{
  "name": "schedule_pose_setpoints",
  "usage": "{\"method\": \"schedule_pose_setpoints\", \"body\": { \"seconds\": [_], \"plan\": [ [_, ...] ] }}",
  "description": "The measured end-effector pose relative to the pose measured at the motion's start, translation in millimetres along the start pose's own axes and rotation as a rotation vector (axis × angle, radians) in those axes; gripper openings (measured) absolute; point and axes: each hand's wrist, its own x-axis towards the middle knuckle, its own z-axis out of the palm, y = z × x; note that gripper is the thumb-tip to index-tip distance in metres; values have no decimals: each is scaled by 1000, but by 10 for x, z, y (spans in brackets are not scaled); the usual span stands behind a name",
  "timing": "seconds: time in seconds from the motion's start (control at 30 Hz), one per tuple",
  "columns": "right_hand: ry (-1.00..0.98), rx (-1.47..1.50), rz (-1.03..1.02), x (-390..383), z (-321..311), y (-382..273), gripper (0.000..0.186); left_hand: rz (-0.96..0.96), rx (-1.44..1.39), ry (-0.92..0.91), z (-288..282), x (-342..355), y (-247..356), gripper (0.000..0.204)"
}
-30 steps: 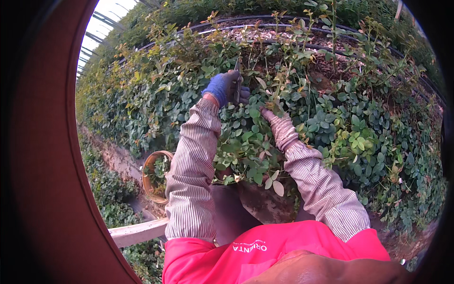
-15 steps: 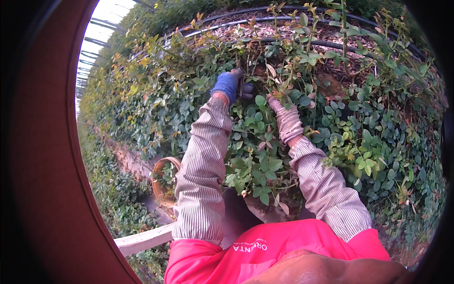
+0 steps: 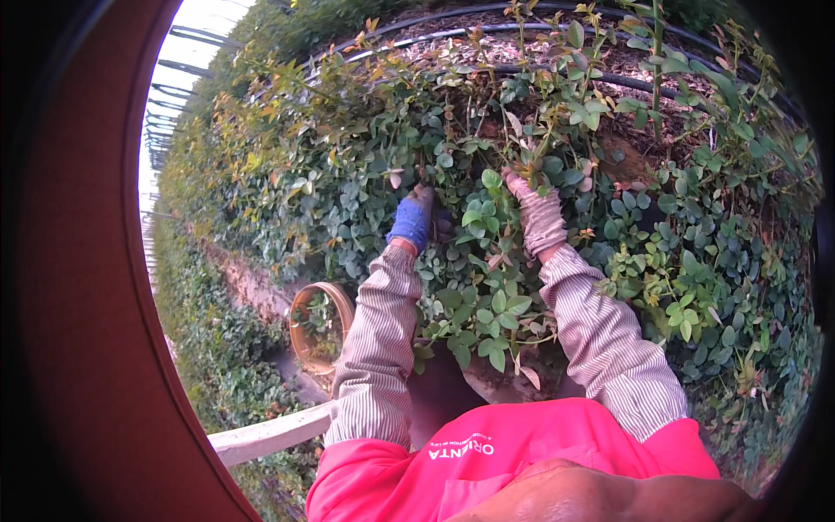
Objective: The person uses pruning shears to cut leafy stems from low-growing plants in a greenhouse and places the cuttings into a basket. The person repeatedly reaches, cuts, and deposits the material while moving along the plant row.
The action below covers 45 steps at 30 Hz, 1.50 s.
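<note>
My left hand [image 3: 414,217], in a blue glove with greyish fingers, is closed among the leaves of a dense rose-like bush [image 3: 339,209]. What it grips is hidden by the fingers and foliage. To its right, my right hand [image 3: 534,212], in a pale, dirt-stained glove, has its fingers closed at a leafy stem [image 3: 530,167] with reddish young leaves. Its fingertips are partly covered by foliage. Between the two hands stands a bright green leafy shoot [image 3: 492,213]. Striped sleeves cover both of my forearms.
A round tan container [image 3: 347,306] with cut leaves inside stands left of my left forearm. Near it runs a whitish bar [image 3: 274,438]. Beyond the bush, dark hoses [image 3: 622,80] cross mulch-covered soil [image 3: 557,48]. A tall green stem [image 3: 657,78] rises at the far right.
My left hand has drawn back toward me, out of the deeper foliage, and a metallic-looking thing seen at its fingers earlier no longer shows. My right hand stays by the same stem. The view has shifted slightly.
</note>
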Motion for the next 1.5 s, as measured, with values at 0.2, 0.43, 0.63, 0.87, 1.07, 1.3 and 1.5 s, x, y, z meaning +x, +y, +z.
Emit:
{"method": "schedule_pose_setpoints", "body": {
  "seconds": [0.2, 0.43, 0.63, 0.87, 1.07, 1.3, 1.5],
  "plan": [
    [-33, 65, 26, 75, 11, 19, 32, -8, -81, -125, -209, -92, 32, 38],
    [-100, 150, -4, 69, -31, 44, 30, 41, -510, -184, -521, -109, 63, 43],
    [-66, -32, -53, 4, 18, -46, 28, -140, -665, -213, -596, 126, -313, 47],
    [-320, -501, -481, 107, 843, -483, 46, -159, -711, -267, -720, 290, -525, 45],
    [-211, -1611, -312, 1185, 2009, -390, 41, 52, -404, -295, -824, 383, -637, 50],
    [-155, -1785, -312, 1296, 2105, -70, 59, -130, -634, -409, -948, 407, -699, 54],
    [-214, -1823, -317, 1342, 2178, -96, 53, -42, -640, -444, -1020, 388, -728, 52]
  ]
}}
